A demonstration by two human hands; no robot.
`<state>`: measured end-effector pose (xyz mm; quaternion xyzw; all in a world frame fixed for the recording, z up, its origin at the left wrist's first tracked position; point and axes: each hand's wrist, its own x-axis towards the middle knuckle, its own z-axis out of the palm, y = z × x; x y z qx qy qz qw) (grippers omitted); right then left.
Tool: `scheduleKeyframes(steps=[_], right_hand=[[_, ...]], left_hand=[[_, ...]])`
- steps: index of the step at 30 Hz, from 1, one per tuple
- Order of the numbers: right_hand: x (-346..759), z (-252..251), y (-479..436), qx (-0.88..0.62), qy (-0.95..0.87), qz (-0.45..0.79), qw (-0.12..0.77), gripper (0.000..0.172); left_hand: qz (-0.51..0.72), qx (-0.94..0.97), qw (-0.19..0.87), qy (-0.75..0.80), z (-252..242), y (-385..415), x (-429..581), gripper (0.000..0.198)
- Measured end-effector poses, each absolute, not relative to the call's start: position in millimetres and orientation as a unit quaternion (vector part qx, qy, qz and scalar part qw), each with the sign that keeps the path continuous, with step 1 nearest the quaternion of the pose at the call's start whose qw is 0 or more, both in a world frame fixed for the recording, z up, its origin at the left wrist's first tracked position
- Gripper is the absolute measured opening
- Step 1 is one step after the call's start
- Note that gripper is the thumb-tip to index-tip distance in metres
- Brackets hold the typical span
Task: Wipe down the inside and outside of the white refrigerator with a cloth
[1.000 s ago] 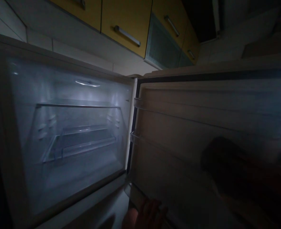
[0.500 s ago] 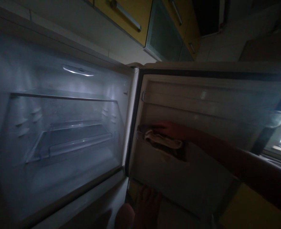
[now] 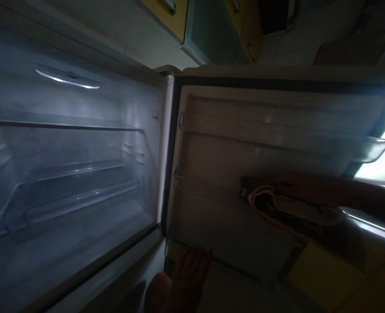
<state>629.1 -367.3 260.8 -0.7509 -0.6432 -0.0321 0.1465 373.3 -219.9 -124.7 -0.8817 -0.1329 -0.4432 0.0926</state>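
My right hand [image 3: 286,187] is dark and blurred, closed on a cloth [image 3: 293,206] with a pale, folded edge. It holds the cloth at the lower door shelf [image 3: 208,191] on the inside of the open refrigerator door [image 3: 225,161]. Low in the picture, my left hand [image 3: 190,269] has its fingers stretched out and slightly apart against the bottom edge of that door. How firmly those fingers press, I cannot tell in the gloom.
To the left is the lit refrigerator compartment [image 3: 81,226], with a glass shelf [image 3: 61,126] and a clear lower tray [image 3: 81,200]. An upper clear door shelf [image 3: 270,132] spans the door. Yellow cabinets [image 3: 169,17] stand behind, and a bright window [image 3: 381,161] lies at the right.
My right hand and the cloth have moved right along the lower door shelf, away from the hinge side. My left hand stays at the door's bottom edge. The view has turned slightly right.
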Motion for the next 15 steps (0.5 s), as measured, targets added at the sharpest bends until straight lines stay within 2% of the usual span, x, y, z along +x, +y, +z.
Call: scheduleKeyframes(steps=[3, 5, 9, 12, 15], right_hand=[[608, 270, -349, -0.735, -0.670, 0.044, 0.092, 0.049], [585, 273, -318, -0.699, -0.706, 0.054, 0.097, 0.049], [541, 272, -256, -0.642, -0.752, 0.079, 0.123, 0.042], [518, 265, -245, -0.614, -0.781, -0.041, 0.105, 0.051], [499, 241, -276, -0.559, -0.789, -0.230, 0.106, 0.037]], left_hand=[[-0.401, -0.906, 0.058, -0.127, -122, -209, 376, 0.052], [-0.352, -0.925, 0.019, -0.141, -111, -195, 377, 0.055], [-0.234, -0.951, -0.061, -0.194, -78, -165, 375, 0.082], [-0.141, -0.962, -0.103, -0.211, -61, -155, 372, 0.096], [-0.119, -0.957, -0.123, -0.232, -58, -159, 370, 0.097]])
